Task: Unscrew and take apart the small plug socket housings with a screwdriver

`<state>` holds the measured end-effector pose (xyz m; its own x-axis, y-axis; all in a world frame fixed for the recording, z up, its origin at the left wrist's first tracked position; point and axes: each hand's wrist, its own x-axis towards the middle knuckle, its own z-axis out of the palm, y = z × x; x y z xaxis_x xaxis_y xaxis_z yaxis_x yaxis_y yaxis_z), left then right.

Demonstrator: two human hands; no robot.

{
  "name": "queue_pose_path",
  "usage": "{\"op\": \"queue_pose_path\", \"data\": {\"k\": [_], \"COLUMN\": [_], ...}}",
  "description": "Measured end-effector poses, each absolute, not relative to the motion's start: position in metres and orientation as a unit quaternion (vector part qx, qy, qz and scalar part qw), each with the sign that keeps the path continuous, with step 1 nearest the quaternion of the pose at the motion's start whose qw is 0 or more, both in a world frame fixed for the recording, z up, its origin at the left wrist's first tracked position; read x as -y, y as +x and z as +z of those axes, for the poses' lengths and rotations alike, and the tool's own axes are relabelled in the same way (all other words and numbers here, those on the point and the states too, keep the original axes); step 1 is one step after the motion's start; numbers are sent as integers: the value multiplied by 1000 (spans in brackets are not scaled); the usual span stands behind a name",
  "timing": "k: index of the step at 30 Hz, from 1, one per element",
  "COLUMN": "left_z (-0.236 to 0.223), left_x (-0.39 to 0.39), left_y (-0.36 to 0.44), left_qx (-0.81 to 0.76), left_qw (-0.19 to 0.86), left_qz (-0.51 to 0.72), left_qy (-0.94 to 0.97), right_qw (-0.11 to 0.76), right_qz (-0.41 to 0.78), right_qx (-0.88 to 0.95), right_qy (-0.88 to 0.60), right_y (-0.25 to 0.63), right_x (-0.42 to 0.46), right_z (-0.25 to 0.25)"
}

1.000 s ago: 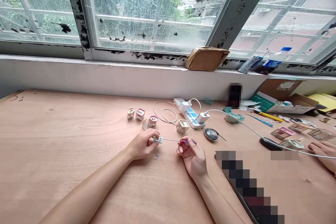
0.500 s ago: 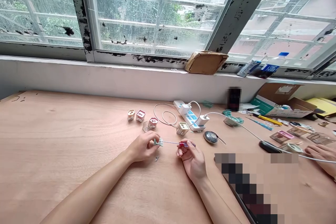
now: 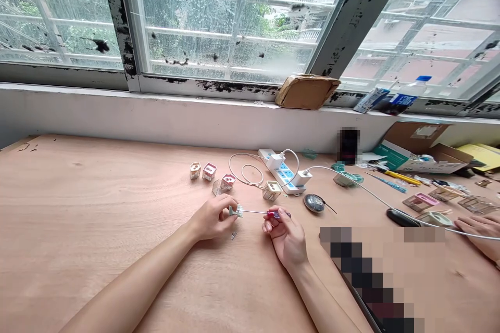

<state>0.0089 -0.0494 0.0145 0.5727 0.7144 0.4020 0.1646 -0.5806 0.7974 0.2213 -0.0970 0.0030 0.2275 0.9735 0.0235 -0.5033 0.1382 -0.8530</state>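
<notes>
My left hand (image 3: pixel 213 217) is closed in a pinch on a small pale green plastic part (image 3: pixel 236 211). A screwdriver (image 3: pixel 278 214) with a red and purple handle lies in the closed fingers of my right hand (image 3: pixel 287 237). Its thin metal shaft runs level to the left, and the tip meets the green part; what it touches there is too small to make out. Just below, a tiny metal piece (image 3: pixel 233 236) rests on the wooden table (image 3: pixel 97 208).
Behind my hands stand several small boxes, among them a red-topped one (image 3: pixel 227 182) and a cream one (image 3: pixel 272 190). A power strip (image 3: pixel 282 171) with white plugs and cables, and a dark round object (image 3: pixel 314 203), lie to the right. Another person's hand (image 3: pixel 480 231) is at the far right.
</notes>
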Motion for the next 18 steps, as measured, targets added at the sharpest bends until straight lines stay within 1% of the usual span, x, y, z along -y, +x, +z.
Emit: {"op": "queue_pose_path", "data": {"k": [18], "left_z": [14], "left_x": [50], "left_y": [10], "left_qx": [-273], "left_qw": [373], "left_qz": [372], "left_qy": [805], "right_qw": [682], "right_qz": [540], "right_qx": [317], "right_qy": [-377], "right_y": [221], "right_x": [98], "right_z": [4]}}
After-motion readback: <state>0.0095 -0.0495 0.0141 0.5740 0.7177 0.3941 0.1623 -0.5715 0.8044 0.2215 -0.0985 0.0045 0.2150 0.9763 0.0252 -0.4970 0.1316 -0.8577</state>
